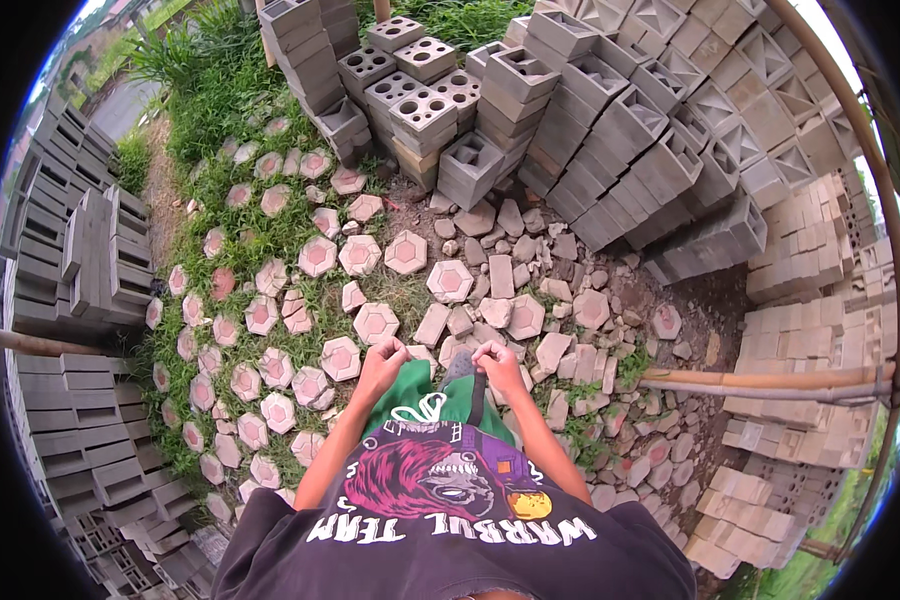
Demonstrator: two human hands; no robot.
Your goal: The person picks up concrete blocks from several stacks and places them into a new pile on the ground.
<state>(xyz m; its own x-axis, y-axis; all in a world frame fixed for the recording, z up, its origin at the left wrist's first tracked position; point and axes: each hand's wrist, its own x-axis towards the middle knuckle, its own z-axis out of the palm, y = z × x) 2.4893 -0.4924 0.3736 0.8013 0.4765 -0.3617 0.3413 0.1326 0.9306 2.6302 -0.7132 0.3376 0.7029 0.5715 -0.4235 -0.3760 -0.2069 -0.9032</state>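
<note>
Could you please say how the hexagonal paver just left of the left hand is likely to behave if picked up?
The hexagonal paver would probably feel stiff and heavy for its size, since it looks like solid concrete. Its flat face and straight sides suggest it would slide rather than roll. Its edges may chip if dropped, as broken chunks lie nearby.

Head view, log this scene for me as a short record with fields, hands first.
Left hand: curled, at the green shorts; grip unclear
Right hand: curled, by the shorts; grip unclear
Ground: hexagonal pavers, grass, broken stones
Far side: round-holed blocks
Left side: stacked grey blocks
Right side: pole, pale stacked blocks
</note>
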